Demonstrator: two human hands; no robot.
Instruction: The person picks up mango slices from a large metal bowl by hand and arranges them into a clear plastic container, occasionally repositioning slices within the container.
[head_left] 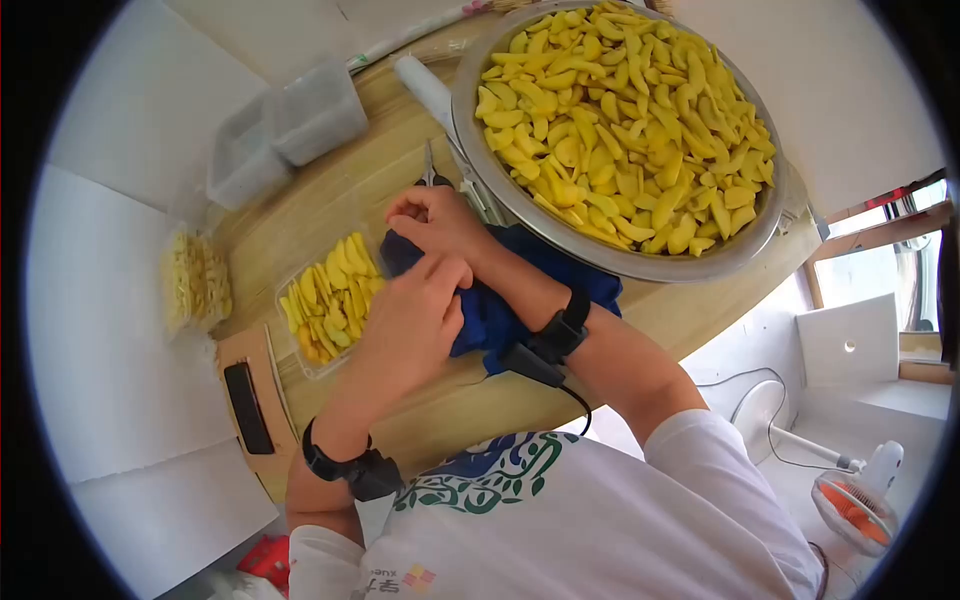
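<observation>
- The left hand (415, 305) and right hand (445, 222) curl their fingers close together by the blue cloth (478, 325), between the left tray (313, 375) and far-right bowl (640, 268) on the table (440, 412); I cannot tell whether either pinches it.
- Best, I judge: keep cloth off the tray's yellow slices (335, 300), fingers clear of the scissors (431, 174) just beyond.
- The shirt's (600, 510) small lettering (392, 577) is too blurred to read surely.

White shirt (620, 510); blue-green leafy print (490, 470); black wrist straps (562, 335); cable (583, 405)
</observation>
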